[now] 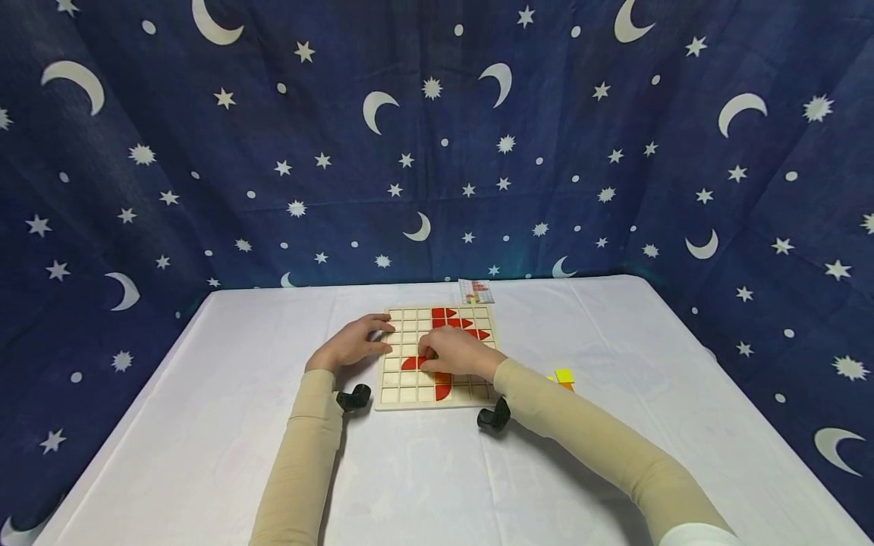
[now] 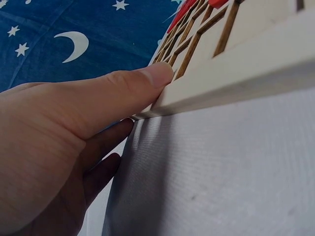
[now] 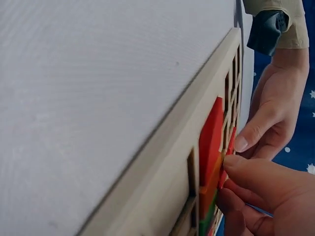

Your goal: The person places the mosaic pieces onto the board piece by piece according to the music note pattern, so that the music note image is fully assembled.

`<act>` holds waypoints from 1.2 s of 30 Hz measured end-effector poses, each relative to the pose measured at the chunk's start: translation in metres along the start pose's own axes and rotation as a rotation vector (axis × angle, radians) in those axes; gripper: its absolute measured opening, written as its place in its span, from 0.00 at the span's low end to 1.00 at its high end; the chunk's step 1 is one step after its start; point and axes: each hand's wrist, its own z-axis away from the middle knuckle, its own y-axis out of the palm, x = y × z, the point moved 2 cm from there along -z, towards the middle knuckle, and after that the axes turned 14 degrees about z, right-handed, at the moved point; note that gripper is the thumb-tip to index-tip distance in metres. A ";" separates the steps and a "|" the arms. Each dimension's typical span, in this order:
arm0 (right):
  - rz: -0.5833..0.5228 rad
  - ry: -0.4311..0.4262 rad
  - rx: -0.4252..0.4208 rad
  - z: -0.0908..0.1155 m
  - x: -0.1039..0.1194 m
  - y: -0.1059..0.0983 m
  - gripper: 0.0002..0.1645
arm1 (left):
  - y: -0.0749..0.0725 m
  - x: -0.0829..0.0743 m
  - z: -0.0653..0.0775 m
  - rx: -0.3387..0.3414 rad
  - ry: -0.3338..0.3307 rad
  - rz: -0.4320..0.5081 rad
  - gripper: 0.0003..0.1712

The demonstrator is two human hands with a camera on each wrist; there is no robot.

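Note:
A wooden grid board [image 1: 399,404] lies on the table with flat coloured tiles in its squares. My left hand [image 1: 355,343] is at its left edge, the thumb [image 2: 160,74] resting on the rim and the other fingers loosely bent beside it. Over the middle of the board, my right hand [image 1: 460,351] pinches a red tile [image 3: 231,140] between thumb and fingertips; its full shape is partly hidden by them. Just below sit a red rounded tile [image 1: 442,393] and an orange tile [image 1: 445,377]. A green tile [image 3: 207,220] shows in the right wrist view. Red triangle tiles [image 1: 467,323] run along the upper rows.
Behind the board lies a small printed card [image 1: 476,292] with a coloured grid pattern. Yellow tiles [image 1: 564,375] and an orange one lie right of the board, partly behind my right forearm. A white cloth covers the table [image 1: 273,425]; a starry blue curtain [image 1: 341,114] hangs around it.

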 end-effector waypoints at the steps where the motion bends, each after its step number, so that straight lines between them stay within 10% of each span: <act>1: -0.009 0.001 -0.013 0.002 -0.001 -0.001 0.11 | 0.000 0.000 0.000 0.000 -0.007 0.001 0.26; 9: -0.077 0.108 -0.118 0.052 -0.044 -0.026 0.13 | -0.004 -0.003 0.000 -0.009 -0.010 0.001 0.26; 17: -0.117 0.295 0.017 0.123 -0.101 -0.018 0.16 | -0.005 -0.001 0.001 -0.012 0.001 0.004 0.26; 26: -0.153 0.244 0.062 0.176 -0.111 -0.013 0.16 | -0.002 0.000 0.003 -0.011 0.035 0.012 0.25; 36: -0.133 0.192 0.094 0.189 -0.110 -0.003 0.11 | 0.000 -0.002 0.001 0.002 0.025 0.004 0.25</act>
